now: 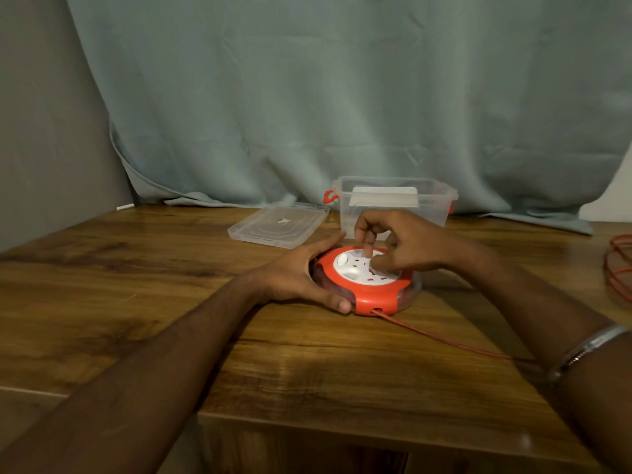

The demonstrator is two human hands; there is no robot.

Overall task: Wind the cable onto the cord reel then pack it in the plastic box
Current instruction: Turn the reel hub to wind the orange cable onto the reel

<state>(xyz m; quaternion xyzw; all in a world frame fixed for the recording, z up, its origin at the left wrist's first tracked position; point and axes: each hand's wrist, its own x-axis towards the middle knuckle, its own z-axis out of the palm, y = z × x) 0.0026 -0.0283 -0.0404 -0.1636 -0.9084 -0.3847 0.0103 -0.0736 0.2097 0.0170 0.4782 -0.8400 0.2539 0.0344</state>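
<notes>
A round red cord reel [374, 297] with a white socket face lies flat on the wooden table [136, 285]. My left hand [301, 275] grips its left rim, thumb at the front. My right hand [400, 242] rests on the white face, fingers curled on its centre. A red cable [441, 338] leaves the reel's front hole and runs right under my right forearm. Loose red cable loops [619, 268] lie at the right edge. Behind the reel stands the clear plastic box [396, 200], open, with red latches.
The clear lid [278, 224] lies flat to the left of the box. A pale blue curtain [342, 97] hangs behind the table. The table's front edge is near me, with a gap below. A silver bangle [588, 347] circles my right wrist.
</notes>
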